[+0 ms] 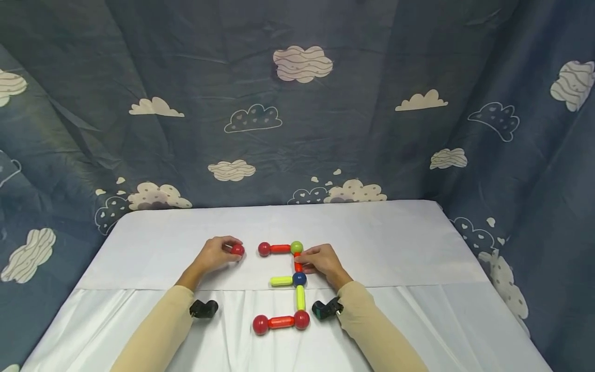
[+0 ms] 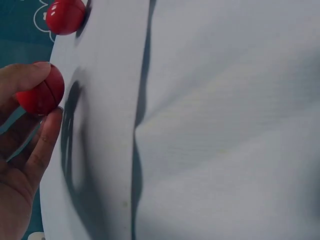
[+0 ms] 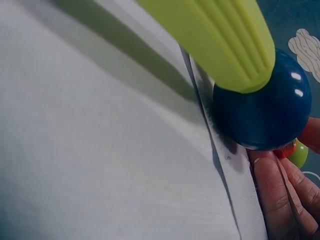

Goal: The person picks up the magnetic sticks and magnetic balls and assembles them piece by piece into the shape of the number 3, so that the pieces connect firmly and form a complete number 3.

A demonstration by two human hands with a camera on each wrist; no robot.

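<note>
My left hand (image 1: pixel 215 254) pinches a red ball (image 2: pixel 45 95) between thumb and fingers, held a little above the cloth. My right hand (image 1: pixel 326 261) grips the upright red rod (image 1: pixel 298 266) that joins a green ball (image 1: pixel 296 247) to a blue ball (image 1: pixel 299 279). From the green ball a red rod (image 1: pixel 280 248) runs left to another red ball (image 1: pixel 264 249). A yellow-green rod (image 1: pixel 281 281) sticks out left of the blue ball, its far end free. Below, a second yellow-green rod (image 1: pixel 300 298) reaches a red ball (image 1: pixel 301 319).
At the near end of the figure, a red rod (image 1: pixel 281 322) links the lower red ball to one more red ball (image 1: pixel 261 324). White cloth (image 1: pixel 395 243) covers the table, with a fold line across it. A dark cloud-patterned curtain (image 1: pixel 353 129) hangs behind and at both sides.
</note>
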